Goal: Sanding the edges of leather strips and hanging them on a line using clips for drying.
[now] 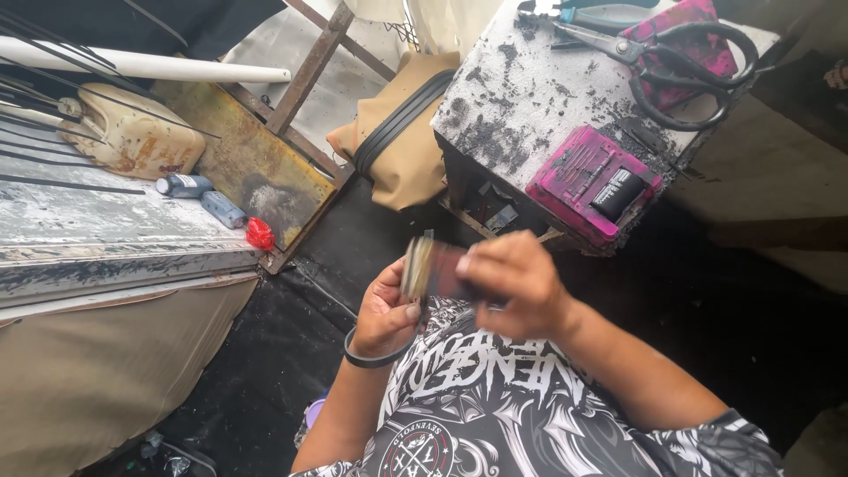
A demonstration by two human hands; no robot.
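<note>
Both hands, left hand (386, 309) and right hand (517, 284), fingers clenched on a small flat dark-reddish piece (435, 269) (blurred), held just below the magenta plastic box (590, 183) on the sooty surface (521, 88).

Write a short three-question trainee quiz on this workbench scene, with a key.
1. True or false: both hands, left hand and right hand, hold the small flat object.
2. What lies on the pink cloth at the top of the stained block? A) scissors B) a hammer C) a cup
3. What colour is the cap on the small bottle lying on the grey bench?

Key: 1 true. 2 A, the scissors. 3 red.
</note>
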